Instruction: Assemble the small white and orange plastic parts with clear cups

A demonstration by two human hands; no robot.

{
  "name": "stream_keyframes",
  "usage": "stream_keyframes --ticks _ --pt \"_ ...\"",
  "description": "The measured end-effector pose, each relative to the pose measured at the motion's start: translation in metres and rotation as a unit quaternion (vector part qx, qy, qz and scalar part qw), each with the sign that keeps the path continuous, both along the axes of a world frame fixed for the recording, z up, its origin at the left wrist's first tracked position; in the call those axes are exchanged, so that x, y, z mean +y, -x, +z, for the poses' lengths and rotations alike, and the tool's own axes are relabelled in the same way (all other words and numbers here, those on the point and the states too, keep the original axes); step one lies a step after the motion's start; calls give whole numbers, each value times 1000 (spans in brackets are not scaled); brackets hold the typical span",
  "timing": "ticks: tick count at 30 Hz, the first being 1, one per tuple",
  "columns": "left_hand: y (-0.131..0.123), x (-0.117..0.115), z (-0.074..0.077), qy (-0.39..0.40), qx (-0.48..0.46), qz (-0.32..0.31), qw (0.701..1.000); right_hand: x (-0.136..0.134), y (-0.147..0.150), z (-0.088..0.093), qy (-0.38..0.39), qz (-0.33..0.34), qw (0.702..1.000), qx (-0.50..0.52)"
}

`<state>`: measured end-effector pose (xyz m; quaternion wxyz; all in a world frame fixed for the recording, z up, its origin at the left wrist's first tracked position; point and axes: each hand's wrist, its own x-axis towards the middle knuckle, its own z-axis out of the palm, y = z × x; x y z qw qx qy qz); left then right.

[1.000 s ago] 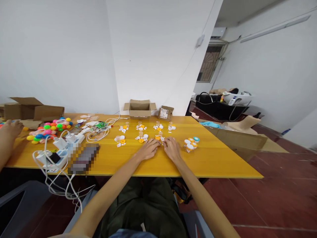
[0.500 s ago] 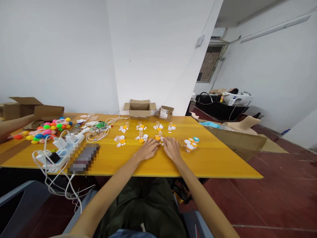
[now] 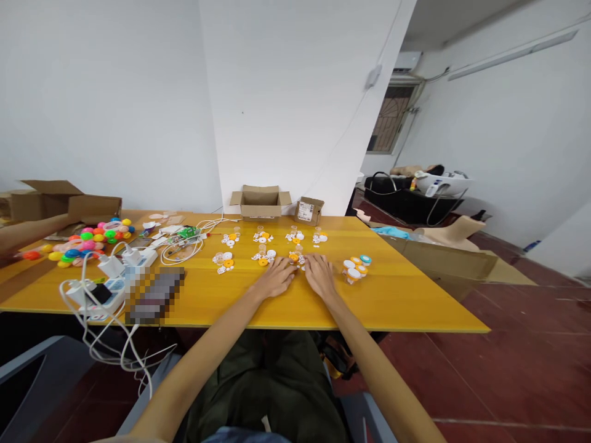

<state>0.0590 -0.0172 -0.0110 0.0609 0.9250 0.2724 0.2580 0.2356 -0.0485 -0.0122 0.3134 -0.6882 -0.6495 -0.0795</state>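
My left hand [image 3: 277,279] lies palm down on the yellow table [image 3: 286,307], fingers stretched forward. My right hand [image 3: 319,275] rests flat beside it, a small gap between them. Just beyond the fingertips is a cluster of small parts with an orange disc [image 3: 294,257] and a clear cup [image 3: 299,249]; my hands partly hide it. Beyond my left hand is a similar cluster with another orange disc [image 3: 263,262] and a white disc [image 3: 271,253]. To the right of my right hand stand several lidded jars [image 3: 353,274] with white, orange and teal tops.
More part clusters [image 3: 226,266] lie in rows. Two cardboard boxes [image 3: 261,211] stand at the back. On the left are a phone [image 3: 156,295], a power strip [image 3: 117,284] with white cables, a green circuit board [image 3: 188,232] and colourful balls [image 3: 87,246]. Another person's arm [image 3: 34,234] reaches in.
My hands have barely moved and stay flat on the table. At the far left, the other person's arm and the open cardboard box have shifted slightly to the right.
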Motion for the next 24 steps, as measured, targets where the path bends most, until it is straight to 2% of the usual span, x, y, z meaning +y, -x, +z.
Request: stream_keyframes --ticks 5,10,16,20,24 --pt "0 -2 2 -3 25 6 1000 4 1 -5 40 -5 999 8" --pt "0 -3 4 1 51 19 998 3 4 -2 87 -28 996 6" --pt "0 -3 3 3 50 20 999 0 2 1 52 -11 999 13" --pt "1 -1 2 5 32 15 999 -2 0 2 11 30 999 -5" --pt "1 1 -1 10 24 14 1000 -3 1 4 3 63 998 -27"
